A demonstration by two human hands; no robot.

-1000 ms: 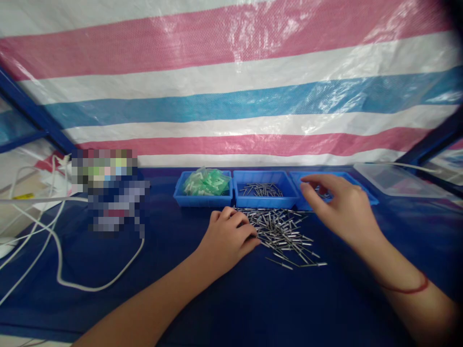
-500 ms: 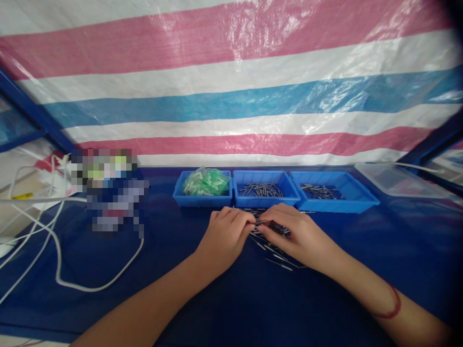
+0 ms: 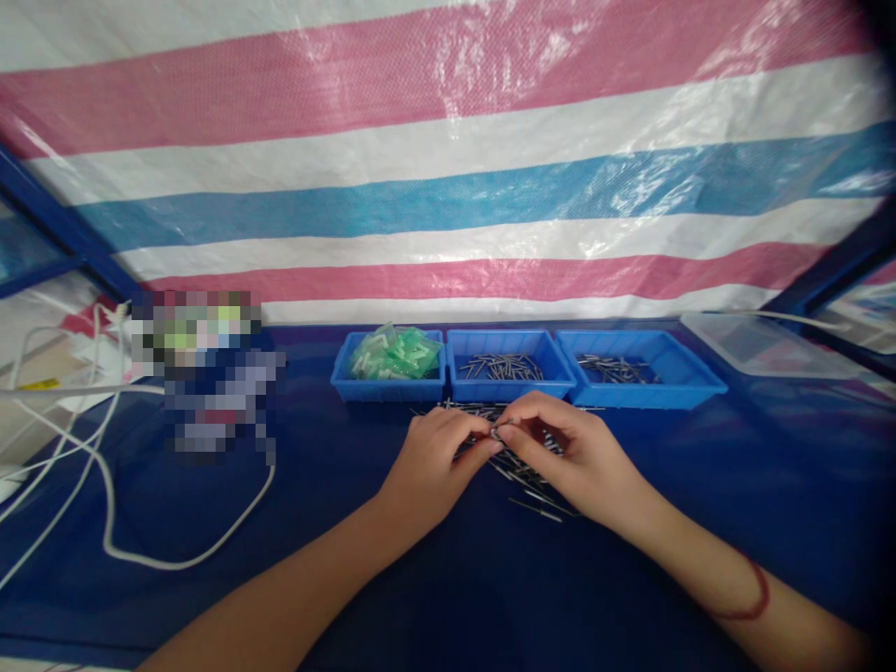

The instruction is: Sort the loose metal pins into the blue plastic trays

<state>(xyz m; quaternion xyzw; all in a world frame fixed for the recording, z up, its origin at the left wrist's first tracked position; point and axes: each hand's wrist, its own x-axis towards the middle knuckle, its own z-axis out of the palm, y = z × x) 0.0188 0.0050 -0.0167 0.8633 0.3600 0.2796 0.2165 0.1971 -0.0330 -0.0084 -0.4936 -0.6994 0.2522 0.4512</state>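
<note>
My left hand (image 3: 446, 453) and my right hand (image 3: 570, 455) meet fingertip to fingertip over the table. Between their pinched fingers shows a small shiny metal piece (image 3: 497, 433), seemingly a blind rivet, mostly covered by the fingertips. Under and around both hands spreads a pile of loose blind rivets (image 3: 536, 495), thin rods with a thicker silver end; the right hand hides part of it. Just behind stand three blue bins: the left one (image 3: 388, 390) holds green-tinted plastic bags (image 3: 396, 353), the middle one (image 3: 514, 387) and the right one (image 3: 690, 378) hold short metal pins.
A dark blue tabletop (image 3: 448, 597) lies under everything. White cables (image 3: 161, 560) loop across its left side beside a pixelated area. A clear plastic lid or tray (image 3: 749, 350) rests at the back right. Behind hangs a striped plastic sheet (image 3: 448, 205), with blue frame posts at both sides.
My hands stay pinched together at nearly the same spot. The left thumb has shifted slightly, and the metal piece between the fingertips now sits at a different angle. The view has shifted slightly.
</note>
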